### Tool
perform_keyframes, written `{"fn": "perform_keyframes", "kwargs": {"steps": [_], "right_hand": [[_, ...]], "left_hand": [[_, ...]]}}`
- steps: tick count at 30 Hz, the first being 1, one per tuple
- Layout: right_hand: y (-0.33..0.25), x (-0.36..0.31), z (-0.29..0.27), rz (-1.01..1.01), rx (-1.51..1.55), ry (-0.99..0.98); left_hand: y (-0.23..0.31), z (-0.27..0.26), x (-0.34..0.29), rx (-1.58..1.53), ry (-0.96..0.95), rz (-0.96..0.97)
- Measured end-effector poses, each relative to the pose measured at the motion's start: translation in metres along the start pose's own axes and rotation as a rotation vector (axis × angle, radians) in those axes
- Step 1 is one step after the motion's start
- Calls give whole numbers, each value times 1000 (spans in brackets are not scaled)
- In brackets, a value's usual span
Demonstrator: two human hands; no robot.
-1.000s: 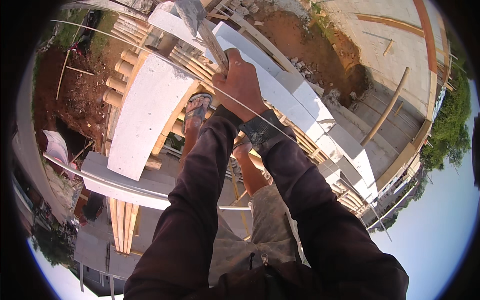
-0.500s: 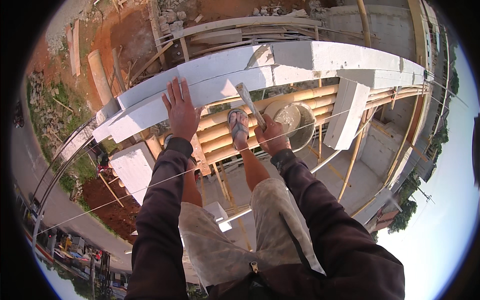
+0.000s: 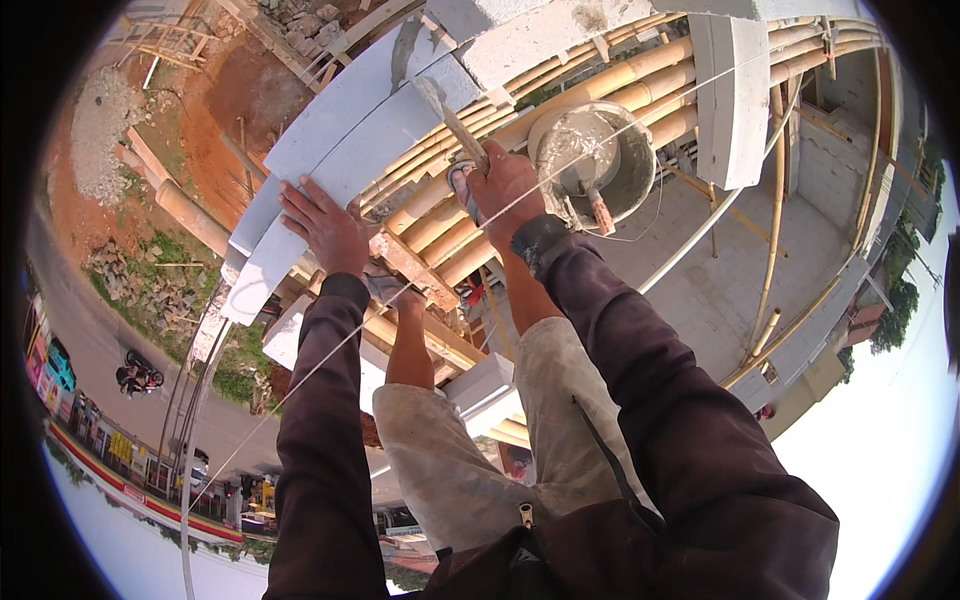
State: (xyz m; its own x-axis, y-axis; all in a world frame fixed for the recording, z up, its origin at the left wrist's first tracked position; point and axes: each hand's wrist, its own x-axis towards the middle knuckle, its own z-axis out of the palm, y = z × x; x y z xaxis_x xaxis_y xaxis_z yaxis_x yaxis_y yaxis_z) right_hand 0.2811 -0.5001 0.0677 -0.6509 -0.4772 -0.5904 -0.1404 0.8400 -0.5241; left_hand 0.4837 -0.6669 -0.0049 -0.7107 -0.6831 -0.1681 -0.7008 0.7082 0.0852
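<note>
My left hand (image 3: 328, 228) lies with fingers spread on the pale block wall (image 3: 345, 160), near its left end. In my right hand (image 3: 507, 185) is a mortar-smeared wooden stick (image 3: 455, 125), gripped at its lower part. Its upper end reaches toward the inner edge of the wall; whether it touches the blocks I cannot tell. Grey mortar (image 3: 402, 50) marks a joint in the wall beyond. Right of my right hand stands a round bucket (image 3: 648, 180) of wet mortar, with a handled tool (image 3: 601, 212) leaning in it.
My sandalled feet stand on bamboo poles (image 3: 425, 215) and a plank (image 3: 410, 262). A thin string (image 3: 395, 300) crosses in front of my arms. A large white block (image 3: 732, 110) rests on the poles at right. Far below lie a road and a motorcycle (image 3: 138, 375).
My view has swung, shifting the wall up and leftward in the picture. My left hand now rests closer to the wall's left end. The stick stays in my right hand.
</note>
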Motion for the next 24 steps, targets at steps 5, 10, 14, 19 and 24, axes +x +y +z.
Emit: {"fn": "perform_keyframes", "kwargs": {"steps": [5,10,14,19,24], "right_hand": [[8,7,13,64,116,1],[17,-18,11,44,224,48],[43,-65,20,167,199,24],[99,-85,49,420,82,-29],[165,-71,101,580,94,-1]], "left_hand": [[-3,5,1,79,-15,-3],[-6,6,0,99,-12,41],[-8,6,2,128,-105,2],[-7,3,3,186,-128,9],[-4,0,0,110,-118,5]]}}
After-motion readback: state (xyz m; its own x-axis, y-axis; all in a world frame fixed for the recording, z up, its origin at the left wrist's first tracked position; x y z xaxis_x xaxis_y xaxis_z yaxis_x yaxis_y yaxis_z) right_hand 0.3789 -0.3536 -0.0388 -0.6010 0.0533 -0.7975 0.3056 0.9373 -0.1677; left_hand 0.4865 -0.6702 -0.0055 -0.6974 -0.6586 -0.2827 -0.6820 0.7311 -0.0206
